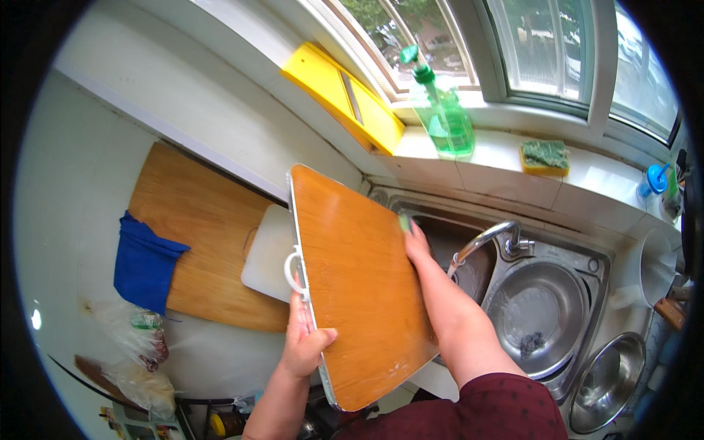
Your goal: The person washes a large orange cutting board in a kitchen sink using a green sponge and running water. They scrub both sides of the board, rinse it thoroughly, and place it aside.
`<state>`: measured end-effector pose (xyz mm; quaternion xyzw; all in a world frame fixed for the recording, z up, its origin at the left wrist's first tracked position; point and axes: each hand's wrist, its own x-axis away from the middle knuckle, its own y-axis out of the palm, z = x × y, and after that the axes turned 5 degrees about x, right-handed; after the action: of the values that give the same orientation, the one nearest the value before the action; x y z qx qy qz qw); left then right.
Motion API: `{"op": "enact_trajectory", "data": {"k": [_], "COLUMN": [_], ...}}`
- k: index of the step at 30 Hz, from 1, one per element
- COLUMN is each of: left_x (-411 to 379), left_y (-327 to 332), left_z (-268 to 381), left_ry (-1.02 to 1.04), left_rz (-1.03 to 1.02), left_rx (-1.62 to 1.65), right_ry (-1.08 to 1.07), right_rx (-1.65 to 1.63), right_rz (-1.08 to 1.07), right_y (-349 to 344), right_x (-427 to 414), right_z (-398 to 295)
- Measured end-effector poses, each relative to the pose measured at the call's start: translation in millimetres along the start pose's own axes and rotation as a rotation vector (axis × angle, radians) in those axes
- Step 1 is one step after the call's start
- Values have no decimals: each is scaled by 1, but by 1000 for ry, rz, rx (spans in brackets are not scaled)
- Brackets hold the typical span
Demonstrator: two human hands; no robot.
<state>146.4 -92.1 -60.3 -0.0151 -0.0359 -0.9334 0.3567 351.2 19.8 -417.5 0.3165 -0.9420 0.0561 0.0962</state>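
Note:
A wet wood-faced cutting board (363, 286) with a pale rim and a white handle ring (291, 273) is held up, tilted, beside the sink. My left hand (309, 338) grips its left edge just below the ring, thumb on the wooden face. At the board's right edge, my right hand (416, 242) holds a green sponge or scourer (406, 223), partly hidden. Whether its fingers also grip the board cannot be seen. Water runs from the curved metal faucet (487, 242) into the left basin (473, 275), close to my right forearm.
A steel bowl (495, 308) sits in the right basin, with another steel bowl (632, 357) beyond. On the sill stand a green pump bottle (454, 129), a yellow slicer (324, 82) and a sponge (545, 157). A large wooden board (209, 275) bears a white board (267, 258) and a blue cloth (143, 264).

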Motion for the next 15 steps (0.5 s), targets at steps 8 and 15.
{"op": "enact_trajectory", "data": {"k": [8, 15], "left_x": [-13, -28], "left_y": [-1, -8], "left_z": [-2, -3], "left_ry": [-10, -39], "left_rz": [-10, -39], "left_rx": [64, 94], "right_ry": [513, -54], "right_rx": [106, -93], "right_rz": [110, 1], "right_y": [-20, -11], "right_x": [30, 3], "right_z": [240, -38]}}
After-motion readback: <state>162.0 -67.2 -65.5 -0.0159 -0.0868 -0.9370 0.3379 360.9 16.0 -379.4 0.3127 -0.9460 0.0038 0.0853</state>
